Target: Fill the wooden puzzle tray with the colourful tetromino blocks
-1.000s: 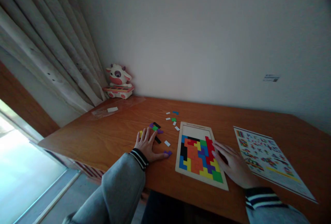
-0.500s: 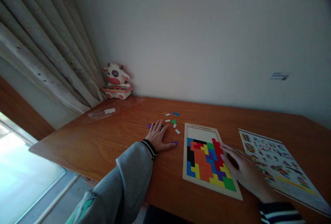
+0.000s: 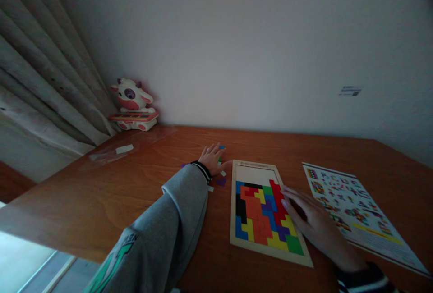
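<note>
My left hand [image 3: 212, 159] reaches over the loose puzzle pieces left of the board, palm down and fingers spread, partly covering them. A blue piece [image 3: 222, 147] shows by its fingertips, and a purple piece [image 3: 221, 182] lies below the thumb. The wooden puzzle board [image 3: 254, 164] is filled with coloured block pieces in its lower part; its upper strip is bare. My right hand [image 3: 309, 218] rests at the board's right edge, fingertips by a red piece [image 3: 278, 198], thumb and fingers apart, with nothing seen between them.
A printed pattern sheet [image 3: 355, 207] lies right of the board. At the back left sits a cow toy with a keyboard [image 3: 133, 103], near the curtain [image 3: 50, 72]. Clear plastic with a white label [image 3: 124, 149] lies in front of it. The wall borders the wooden table [image 3: 142, 194] behind.
My left hand has moved farther away and to the right over the loose pieces, uncovering some and hiding others. My right hand stays by the board's edge. The view has shifted slightly.
</note>
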The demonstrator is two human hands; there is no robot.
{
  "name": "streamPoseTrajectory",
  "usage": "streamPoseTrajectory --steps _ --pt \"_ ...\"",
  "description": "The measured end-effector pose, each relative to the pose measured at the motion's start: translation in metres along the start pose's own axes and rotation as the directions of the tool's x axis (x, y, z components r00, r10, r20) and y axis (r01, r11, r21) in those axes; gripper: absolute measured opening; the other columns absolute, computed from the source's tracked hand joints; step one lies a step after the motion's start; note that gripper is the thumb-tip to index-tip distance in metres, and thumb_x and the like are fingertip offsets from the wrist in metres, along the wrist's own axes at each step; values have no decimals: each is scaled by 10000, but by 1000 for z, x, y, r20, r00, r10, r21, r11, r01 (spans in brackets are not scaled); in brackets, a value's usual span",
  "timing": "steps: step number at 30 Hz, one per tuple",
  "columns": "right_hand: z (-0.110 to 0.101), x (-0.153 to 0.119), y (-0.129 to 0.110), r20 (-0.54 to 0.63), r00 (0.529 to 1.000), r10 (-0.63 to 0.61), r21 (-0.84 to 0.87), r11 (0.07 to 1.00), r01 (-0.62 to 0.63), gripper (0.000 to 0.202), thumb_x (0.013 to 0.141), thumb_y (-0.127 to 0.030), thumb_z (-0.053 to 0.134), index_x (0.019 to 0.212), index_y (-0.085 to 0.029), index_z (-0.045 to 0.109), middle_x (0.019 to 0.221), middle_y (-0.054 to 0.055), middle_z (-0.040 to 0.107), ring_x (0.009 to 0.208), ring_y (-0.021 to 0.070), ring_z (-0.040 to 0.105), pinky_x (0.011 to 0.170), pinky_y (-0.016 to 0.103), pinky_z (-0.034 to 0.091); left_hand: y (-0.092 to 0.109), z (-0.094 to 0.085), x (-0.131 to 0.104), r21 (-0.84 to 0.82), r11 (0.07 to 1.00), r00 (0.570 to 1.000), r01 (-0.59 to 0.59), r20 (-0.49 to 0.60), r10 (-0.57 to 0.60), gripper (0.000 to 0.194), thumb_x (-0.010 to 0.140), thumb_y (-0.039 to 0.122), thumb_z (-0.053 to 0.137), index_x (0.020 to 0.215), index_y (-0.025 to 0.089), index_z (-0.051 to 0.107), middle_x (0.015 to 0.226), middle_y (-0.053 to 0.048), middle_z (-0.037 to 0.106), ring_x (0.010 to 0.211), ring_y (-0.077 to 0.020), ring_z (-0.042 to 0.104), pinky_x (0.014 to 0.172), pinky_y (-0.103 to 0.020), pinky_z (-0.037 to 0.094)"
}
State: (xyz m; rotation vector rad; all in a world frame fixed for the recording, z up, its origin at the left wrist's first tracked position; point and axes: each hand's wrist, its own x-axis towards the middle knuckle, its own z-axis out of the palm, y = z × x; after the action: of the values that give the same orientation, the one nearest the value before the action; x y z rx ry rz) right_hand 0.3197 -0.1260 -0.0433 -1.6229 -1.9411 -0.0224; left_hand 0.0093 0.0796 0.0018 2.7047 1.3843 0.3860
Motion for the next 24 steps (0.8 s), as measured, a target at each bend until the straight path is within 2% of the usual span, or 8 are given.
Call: streamPoseTrajectory --steps 4,8,11,13,15,20,22,24 --pt "-1 -1 0 11 1000 4 8 1000 -4 366 966 -448 496 1253 -270 639 1338 73 649 1236 282 601 1064 517 481 -1 9 34 49 999 990 15 136 -22 806 887 754 380 1533 276 332 1627 -107 253 1502 -383 191 1180 -672 68" --pt "-2 -1 -2 9 1000 18 9 1000 -19 362 972 -451 478 1245 -284 646 1336 65 651 1234 283 603 1055 520 488 -8 17 39 56 998 981 5 191 -15 761 898 743 368 1504 282 389 1605 -108 309 1482 -383 256 1161 -699 67" --pt "-2 -2 -3 3 1000 19 7 1000 -20 367 970 -458 473 1250 -292 644 1338 60 650 1235 286 603 1057 522 485 -8 16 21 59 998 982 -16 187 4 740 925 724 329 1505 268 390 1607 -105 302 1491 -362 241 1179 -666 81" --pt "-2 -2 -4 6 1000 15 2 1000 -15 367 969 -458 479 1255 -293 638 1340 59 648 1237 285 600 1061 520 482 -6 14 0 59 997 983 -45 180 34 772 920 734 334 1518 249 371 1613 -107 285 1499 -348 223 1196 -637 84" --pt "-1 -3 -5 3 1000 6 0 1000 -6 364 966 -454 487 1257 -291 633 1345 60 644 1241 286 596 1064 519 479 -3 12 -24 61 996 988 -70 139 61 833 900 757 355 1535 218 337 1619 -127 258 1496 -376 215 1183 -666 91" --pt "-1 -5 -5 -2 1000 -28 -14 1000 28 352 963 -429 496 1263 -296 623 1346 60 642 1244 288 594 1060 517 482 0 5 -80 47 994 990 -101 98 96 663 976 634 337 1527 266 355 1617 -83 281 1493 -353 240 1193 -645 135" --pt "0 -6 -3 11 999 -42 -24 999 43 358 961 -427 501 1275 -295 613 1353 56 638 1245 290 593 1058 520 484 0 0 -94 38 993 990 -115 88 111 646 981 625 340 1523 274 363 1609 -80 304 1487 -351 257 1195 -648 132" --pt "1 -6 -1 17 999 -48 -29 998 49 358 959 -435 507 1273 -298 611 1347 53 641 1236 292 599 1052 527 487 -2 -5 -97 25 994 993 -103 65 101 661 973 643 347 1517 268 373 1607 -82 311 1489 -350 253 1197 -641 145"
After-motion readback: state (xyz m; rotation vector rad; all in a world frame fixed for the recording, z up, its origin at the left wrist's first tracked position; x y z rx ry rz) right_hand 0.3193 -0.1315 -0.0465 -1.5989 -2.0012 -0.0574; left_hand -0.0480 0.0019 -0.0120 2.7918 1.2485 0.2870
